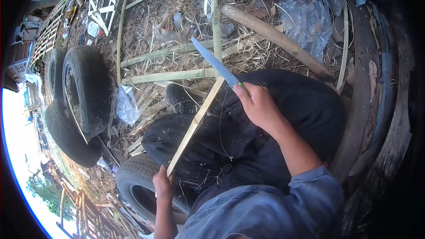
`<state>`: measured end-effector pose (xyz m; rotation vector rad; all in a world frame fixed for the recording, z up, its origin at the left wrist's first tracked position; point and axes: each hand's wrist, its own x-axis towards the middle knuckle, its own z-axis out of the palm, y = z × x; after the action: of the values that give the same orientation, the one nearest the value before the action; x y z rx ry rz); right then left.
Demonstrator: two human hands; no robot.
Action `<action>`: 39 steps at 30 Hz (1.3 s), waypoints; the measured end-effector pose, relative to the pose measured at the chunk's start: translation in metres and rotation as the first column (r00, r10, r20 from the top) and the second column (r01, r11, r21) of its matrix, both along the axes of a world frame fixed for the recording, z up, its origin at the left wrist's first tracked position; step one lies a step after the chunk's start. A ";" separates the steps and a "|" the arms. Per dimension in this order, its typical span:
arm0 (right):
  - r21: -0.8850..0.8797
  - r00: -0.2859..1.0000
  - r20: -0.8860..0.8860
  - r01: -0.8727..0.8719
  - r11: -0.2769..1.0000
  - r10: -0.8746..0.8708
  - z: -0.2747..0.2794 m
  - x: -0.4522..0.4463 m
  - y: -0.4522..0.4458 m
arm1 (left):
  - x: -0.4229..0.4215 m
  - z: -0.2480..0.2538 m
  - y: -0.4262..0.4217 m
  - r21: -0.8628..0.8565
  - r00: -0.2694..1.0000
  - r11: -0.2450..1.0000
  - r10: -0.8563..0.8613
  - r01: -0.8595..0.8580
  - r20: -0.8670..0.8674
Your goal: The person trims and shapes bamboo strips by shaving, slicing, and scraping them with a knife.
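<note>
A: Where's the bamboo strip (195,126)?

B: Slanting up from the left hand (163,184) towards the right hand (254,104), over the dark trousers (287,102). The left hand is closed round it near its lower end.

A: And the knife (214,63)?

B: The right hand is wrapped round the handle, a bit of green showing, with the blade reaching forward and to the left of that hand. The strip's far end is at the blade, just beside the right hand. I can't tell whether they touch, or which way the edge faces.

A: How would you work it well?

B: Keep the left hand firm and well apart from the blade, as it is here. I'd hold the blade at a low angle, so it pares rather than digs. A thin strip probably flexes, so light strokes seem safer, aimed clear of the knee.

A: Anything to watch around the hands?

B: A bamboo frame (170,76) lies ahead of the left hand, so leave the knife tip room. A tyre (137,172) sits just beside the left hand, and a wooden pole (274,40) lies ahead of the right.
</note>
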<state>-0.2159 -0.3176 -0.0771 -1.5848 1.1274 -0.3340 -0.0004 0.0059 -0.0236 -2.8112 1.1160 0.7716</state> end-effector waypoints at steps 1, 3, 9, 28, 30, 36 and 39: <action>-0.007 1.000 0.012 0.013 1.000 -0.013 -0.001 0.000 0.000 | 0.000 0.000 0.000 0.008 1.000 1.000 -0.003 0.003 0.004; -0.009 1.000 0.013 0.015 1.000 -0.015 -0.003 0.000 0.000 | 0.001 0.000 0.001 0.016 1.000 1.000 -0.008 0.007 0.007; -0.004 1.000 -0.004 0.000 1.000 0.000 -0.003 0.000 0.000 | 0.001 -0.002 0.003 -0.012 1.000 1.000 -0.001 0.001 -0.006; 0.021 1.000 -0.028 -0.010 1.000 0.011 0.005 -0.006 0.003 | 0.000 -0.006 0.007 0.010 0.999 1.000 -0.019 0.019 0.045; 0.030 1.000 -0.023 -0.011 0.999 0.012 0.006 -0.007 0.004 | 0.001 -0.006 0.007 0.009 0.999 1.000 -0.016 0.016 0.048; 0.102 1.000 0.026 -0.011 0.995 0.009 0.002 -0.011 0.004 | 0.000 -0.005 0.006 0.001 0.999 1.000 -0.007 0.007 0.035; 0.115 0.999 0.032 -0.036 0.993 0.032 -0.001 -0.014 0.003 | -0.001 -0.005 0.006 -0.015 0.999 1.000 -0.017 0.018 0.039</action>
<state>-0.2302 -0.3146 -0.0781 -1.4912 1.0765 -0.2646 -0.0011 0.0114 -0.0290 -2.8122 1.1438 0.7066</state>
